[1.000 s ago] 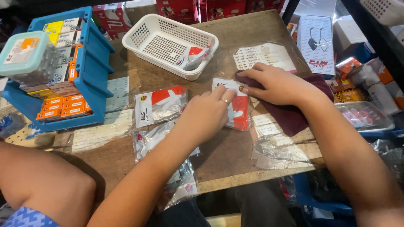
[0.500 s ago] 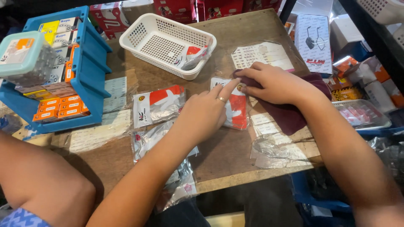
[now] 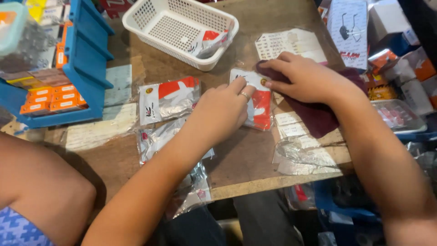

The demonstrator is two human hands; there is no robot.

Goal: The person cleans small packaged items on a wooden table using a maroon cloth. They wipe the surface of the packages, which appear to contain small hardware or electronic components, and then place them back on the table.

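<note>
Near edge of the wooden bench (image 3: 236,175), lower centre of the frame: loose clear plastic sleeves (image 3: 302,159) and paper slips lie just inside the edge. Centre: the left hand (image 3: 223,111) rests palm down, fingers together, pressing flat on a small red-and-white packet (image 3: 260,107) in a clear bag. Centre right: the right hand (image 3: 305,79) is closed on a dark maroon cloth (image 3: 318,116), its fingertips at the packet's upper edge. Left of centre: two similar packets (image 3: 168,98) lie flat and apart from the hands. Upper centre: a white perforated basket (image 3: 182,29) holds one more packet. Upper left: a blue bin rack (image 3: 79,64) with orange boxes. For the wiping step, judged from this pose: the left hand should keep even pressure so the packet does not slide, while the cloth passes in short strokes away from the pinning fingers, without creasing the bag.
</note>
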